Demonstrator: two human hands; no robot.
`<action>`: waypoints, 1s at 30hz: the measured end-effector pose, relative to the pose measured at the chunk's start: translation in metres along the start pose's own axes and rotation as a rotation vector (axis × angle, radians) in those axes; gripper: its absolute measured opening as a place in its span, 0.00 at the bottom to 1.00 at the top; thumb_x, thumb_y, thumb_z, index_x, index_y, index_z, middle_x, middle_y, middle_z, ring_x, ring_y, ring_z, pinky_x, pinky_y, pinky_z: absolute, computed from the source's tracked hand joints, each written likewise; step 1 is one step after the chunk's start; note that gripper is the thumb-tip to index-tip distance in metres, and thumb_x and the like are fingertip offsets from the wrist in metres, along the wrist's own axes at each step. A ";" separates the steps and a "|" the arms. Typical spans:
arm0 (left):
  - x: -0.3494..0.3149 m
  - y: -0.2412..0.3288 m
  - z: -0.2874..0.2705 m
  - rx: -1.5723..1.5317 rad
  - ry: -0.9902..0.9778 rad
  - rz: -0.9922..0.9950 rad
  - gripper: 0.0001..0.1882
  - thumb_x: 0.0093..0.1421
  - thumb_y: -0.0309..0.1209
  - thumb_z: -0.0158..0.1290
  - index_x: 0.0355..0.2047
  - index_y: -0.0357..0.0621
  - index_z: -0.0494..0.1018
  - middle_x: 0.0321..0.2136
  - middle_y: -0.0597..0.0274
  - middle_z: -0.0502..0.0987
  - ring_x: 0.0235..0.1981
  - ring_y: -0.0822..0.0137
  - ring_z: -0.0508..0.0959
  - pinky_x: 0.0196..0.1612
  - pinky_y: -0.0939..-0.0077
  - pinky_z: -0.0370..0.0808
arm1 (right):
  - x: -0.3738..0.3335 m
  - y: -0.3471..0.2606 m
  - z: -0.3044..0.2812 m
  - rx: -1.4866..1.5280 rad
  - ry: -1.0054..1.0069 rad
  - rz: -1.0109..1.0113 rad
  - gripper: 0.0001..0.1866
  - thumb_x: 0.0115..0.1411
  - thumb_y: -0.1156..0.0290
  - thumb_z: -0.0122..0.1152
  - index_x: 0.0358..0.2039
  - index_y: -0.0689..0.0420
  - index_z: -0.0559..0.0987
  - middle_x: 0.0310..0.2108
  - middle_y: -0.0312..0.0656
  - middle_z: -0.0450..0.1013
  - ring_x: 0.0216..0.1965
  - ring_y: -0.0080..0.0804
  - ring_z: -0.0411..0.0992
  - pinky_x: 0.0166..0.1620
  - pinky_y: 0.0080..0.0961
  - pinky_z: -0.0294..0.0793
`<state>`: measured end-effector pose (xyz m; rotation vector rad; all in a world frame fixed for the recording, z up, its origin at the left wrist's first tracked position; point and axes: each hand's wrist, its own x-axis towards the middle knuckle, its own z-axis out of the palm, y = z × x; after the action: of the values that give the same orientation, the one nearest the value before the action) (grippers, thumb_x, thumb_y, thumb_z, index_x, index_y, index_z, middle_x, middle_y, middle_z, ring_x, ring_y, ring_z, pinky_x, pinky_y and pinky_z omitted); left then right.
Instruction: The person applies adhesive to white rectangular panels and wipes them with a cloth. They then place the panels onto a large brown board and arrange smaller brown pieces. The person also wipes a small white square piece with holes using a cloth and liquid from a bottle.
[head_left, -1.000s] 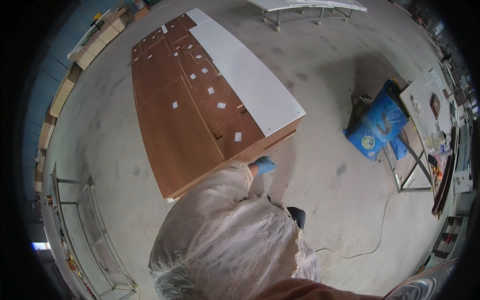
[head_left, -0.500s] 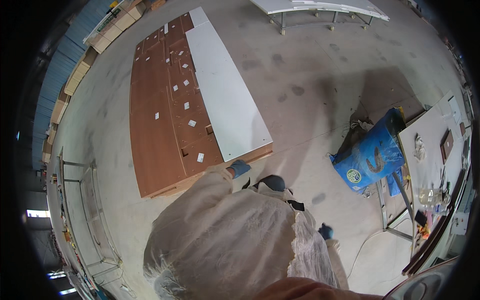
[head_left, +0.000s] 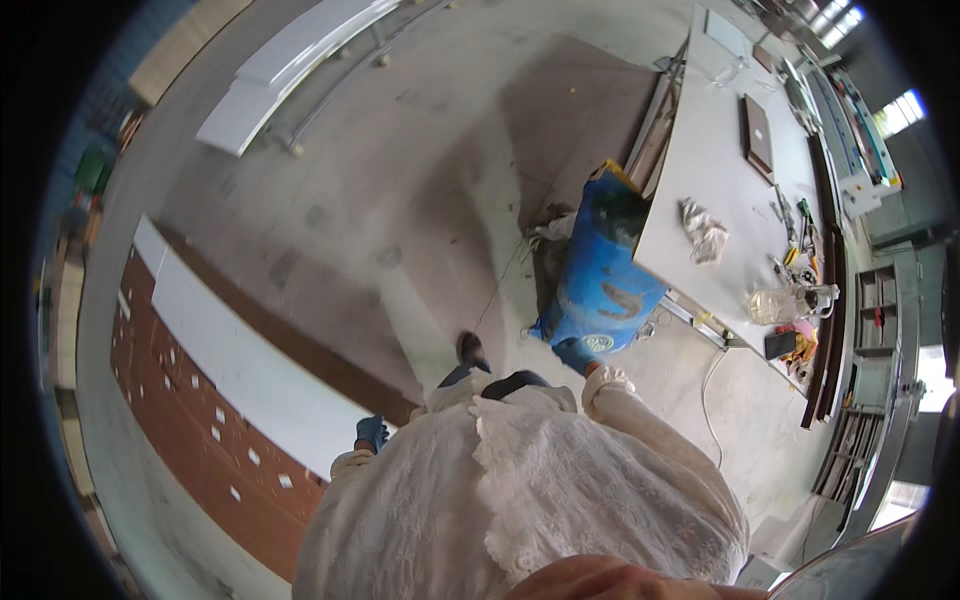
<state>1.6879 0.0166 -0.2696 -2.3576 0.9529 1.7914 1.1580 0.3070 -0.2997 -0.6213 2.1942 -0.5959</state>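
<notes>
My left hand (head_left: 371, 432), in a blue glove, is beside the near end of the long white panel (head_left: 235, 335), its fingers loosely curled with nothing seen in them. That panel lies on reddish-brown panels (head_left: 180, 410) dotted with small white labels. Off to the right hangs my right hand (head_left: 577, 355), also blue-gloved, in front of the lower part of a blue bin or barrel (head_left: 605, 270). Its fingers look stretched out, and it holds nothing I can see. White, lacy sleeves cover both forearms.
A white worktable (head_left: 680, 160) at the right carries a clear jug (head_left: 785, 305), a crumpled cloth (head_left: 705, 230), a brown block (head_left: 757, 138) and tools. A cable (head_left: 710, 400) runs over the floor. White panels (head_left: 300, 60) lie on a wheeled cart at the far left.
My view has turned right, toward the worktable and the blue bin. My left hand has come off the panel's end, and my right hand has swung forward beside the bin.
</notes>
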 end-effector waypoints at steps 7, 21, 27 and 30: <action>0.050 0.386 0.182 0.115 -0.226 0.588 0.07 0.66 0.38 0.59 0.32 0.54 0.76 0.22 0.77 0.73 0.19 0.76 0.68 0.23 0.74 0.67 | 0.097 -0.139 -0.110 0.210 -0.053 0.127 0.21 0.60 0.54 0.70 0.40 0.61 0.88 0.33 0.44 0.84 0.39 0.29 0.79 0.42 0.35 0.77; 0.048 0.691 0.411 0.768 -0.361 0.471 0.11 0.65 0.39 0.56 0.33 0.45 0.79 0.29 0.62 0.79 0.28 0.67 0.76 0.31 0.64 0.73 | 0.455 -0.292 -0.408 0.185 0.083 -0.054 0.27 0.61 0.51 0.63 0.49 0.60 0.83 0.48 0.56 0.81 0.52 0.58 0.78 0.55 0.46 0.76; 0.092 0.815 0.513 0.874 -0.356 0.359 0.15 0.65 0.41 0.56 0.38 0.42 0.80 0.34 0.54 0.81 0.34 0.63 0.79 0.36 0.61 0.74 | 0.594 -0.274 -0.484 0.285 0.169 0.084 0.28 0.61 0.50 0.64 0.52 0.60 0.83 0.51 0.57 0.80 0.54 0.54 0.78 0.57 0.44 0.75; 0.112 0.921 0.567 1.006 -0.389 0.470 0.17 0.65 0.43 0.56 0.40 0.41 0.81 0.37 0.50 0.82 0.37 0.61 0.81 0.38 0.59 0.75 | 0.663 -0.254 -0.521 0.226 0.140 0.227 0.28 0.61 0.51 0.63 0.53 0.59 0.84 0.52 0.57 0.80 0.55 0.53 0.78 0.58 0.42 0.75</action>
<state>0.7715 -0.5679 -0.2564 -1.1922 1.8392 1.2640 0.4265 -0.1728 -0.1984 -0.2137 2.2450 -0.7706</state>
